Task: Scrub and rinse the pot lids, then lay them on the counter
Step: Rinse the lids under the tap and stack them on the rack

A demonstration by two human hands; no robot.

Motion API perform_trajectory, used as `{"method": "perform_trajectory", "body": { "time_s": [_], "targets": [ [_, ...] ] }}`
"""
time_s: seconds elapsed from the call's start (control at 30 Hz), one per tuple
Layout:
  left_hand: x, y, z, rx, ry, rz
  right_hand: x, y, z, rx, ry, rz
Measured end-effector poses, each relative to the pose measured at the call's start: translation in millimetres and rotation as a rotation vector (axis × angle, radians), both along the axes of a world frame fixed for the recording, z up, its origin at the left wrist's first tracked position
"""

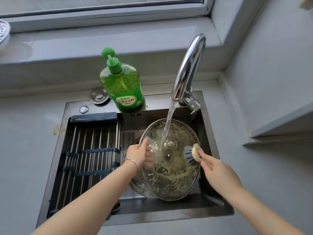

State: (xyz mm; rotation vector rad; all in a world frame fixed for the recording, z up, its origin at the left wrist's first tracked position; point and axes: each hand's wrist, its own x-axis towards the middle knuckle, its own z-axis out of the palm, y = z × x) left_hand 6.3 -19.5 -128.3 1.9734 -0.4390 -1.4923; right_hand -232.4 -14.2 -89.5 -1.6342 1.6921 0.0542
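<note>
A large glass pot lid [171,177] with a metal rim is held tilted over the sink, streaked with yellowish soap foam. My left hand [138,154] grips its left rim, thumb on top. My right hand [218,172] pinches a round wooden-headed scrub brush [193,154], whose dark bristles press on the lid's right side. Water from the chrome faucet [188,68] pours onto the lid near its centre knob [168,155]. A second lid or pan [137,189] lies partly hidden beneath.
A roll-up drying rack [91,155] covers the left half of the dark steel sink [169,216]. A green dish-soap pump bottle [123,85] stands on the sink's back ledge. Grey counter [22,150] runs on both sides; a shelf edge juts out at right.
</note>
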Motion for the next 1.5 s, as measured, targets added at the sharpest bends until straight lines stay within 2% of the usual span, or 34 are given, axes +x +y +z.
{"method": "perform_trajectory", "body": {
  "time_s": [0.1,0.2,0.3,0.37,0.43,0.53,0.6,0.73,0.87,1.0,1.07,1.17,1.27,1.4,1.5],
  "targets": [
    [15.8,22.4,15.6,-0.015,0.055,0.113,9.3,8.0,-5.5,0.051,0.198,0.155],
    [23.1,43.4,26.3,-0.031,0.066,0.252,30.3,9.1,3.8,-0.018,0.360,0.355],
    [13.7,58.3,37.4,-0.042,0.053,0.387,63.8,28.9,25.2,-0.047,0.170,0.546],
    [4.6,67.5,46.0,-0.086,0.058,0.388,86.2,36.0,38.7,-0.106,0.045,0.610],
    [-2.4,73.1,56.4,-0.129,0.082,0.390,95.8,18.2,34.6,-0.160,0.054,0.582],
    [1.2,76.3,65.0,-0.150,0.125,0.418,77.1,-14.1,29.2,-0.193,0.196,0.485],
    [6.5,74.5,65.5,-0.138,0.112,0.433,59.4,-8.2,32.0,-0.175,0.264,0.499],
    [4.4,71.6,70.0,-0.138,0.039,0.428,62.7,27.9,42.2,-0.124,0.124,0.578],
    [-0.9,74.1,82.9,-0.143,0.092,0.390,66.8,6.3,35.2,-0.168,0.122,0.481],
    [1.3,79.0,84.6,-0.158,0.027,0.320,87.4,25.8,49.5,-0.174,-0.007,0.588],
    [2.2,80.7,84.6,-0.167,-0.014,0.274,105.7,19.7,54.1,-0.237,-0.065,0.589],
    [-0.7,81.3,92.8,-0.174,0.031,0.232,126.2,-10.8,44.6,-0.348,-0.067,0.493],
    [2.4,82.6,97.8,-0.182,0.086,0.270,125.2,-37.8,27.6,-0.385,0.009,0.421],
    [13.8,83.5,104.9,-0.193,0.071,0.315,90.3,-51.3,8.4,-0.284,0.134,0.339],
    [19.5,81.1,108.2,-0.168,0.052,0.375,60.7,-28.1,-0.9,-0.227,0.230,0.411]
  ]
}}
